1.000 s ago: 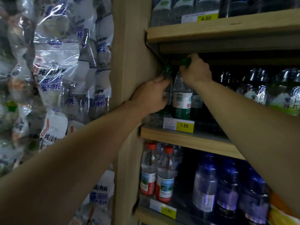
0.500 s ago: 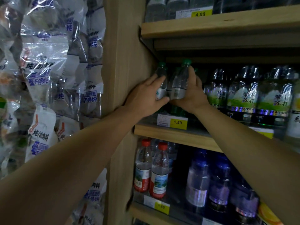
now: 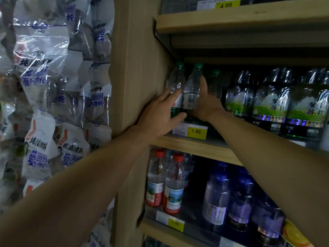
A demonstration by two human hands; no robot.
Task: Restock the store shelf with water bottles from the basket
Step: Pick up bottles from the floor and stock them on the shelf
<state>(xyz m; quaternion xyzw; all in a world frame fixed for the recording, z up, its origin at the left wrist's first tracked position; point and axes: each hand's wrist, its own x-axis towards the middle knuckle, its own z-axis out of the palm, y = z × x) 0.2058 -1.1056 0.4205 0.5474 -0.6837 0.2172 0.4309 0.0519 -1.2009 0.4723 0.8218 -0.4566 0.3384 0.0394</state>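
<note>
Two clear water bottles with green caps stand side by side at the left end of the middle shelf (image 3: 195,148). My left hand (image 3: 160,113) reaches in from the lower left; its straight index finger and thumb rest on the front of the left bottle (image 3: 175,81). From the right, my right hand (image 3: 206,104) cups the right bottle (image 3: 192,86), fingers running up its far side and the thumb low across its front. A third green-capped bottle (image 3: 216,82) stands in shadow behind my right hand. The basket is out of view.
Dark soda water bottles (image 3: 270,104) fill the same shelf to the right. A wooden upright (image 3: 138,68) bounds the shelf on the left, with wrapped packets (image 3: 53,86) beyond it. Below stand red-capped bottles (image 3: 172,184) and blue bottles (image 3: 240,196). A yellow 1.50 tag (image 3: 195,131) marks the shelf edge.
My right hand has slid from the right bottle's cap down to its body. My left hand's fingers have straightened on the left bottle. The view has shifted left.
</note>
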